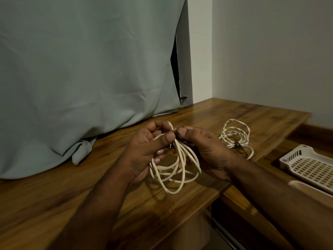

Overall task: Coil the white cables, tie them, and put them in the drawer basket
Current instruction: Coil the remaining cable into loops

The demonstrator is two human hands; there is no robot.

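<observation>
A coil of smooth white cable [177, 170] hangs in loops between both hands above the wooden table [59, 192]. My left hand [144, 150] grips the top of the coil, thumb pressed on the strands. My right hand [207, 150] pinches a small dark tie at the coil's top, right beside the left thumb. A second white cable [234, 136], twisted and coiled, lies on the table to the right of my right hand with a black tie around it. The white perforated drawer basket [310, 165] sits in the open drawer at the right edge.
A grey-green curtain [81, 69] hangs behind the table and bunches on its far left part. A plain wall [270, 51] closes the right side. The table's right edge drops off to the lower drawer unit [252, 204].
</observation>
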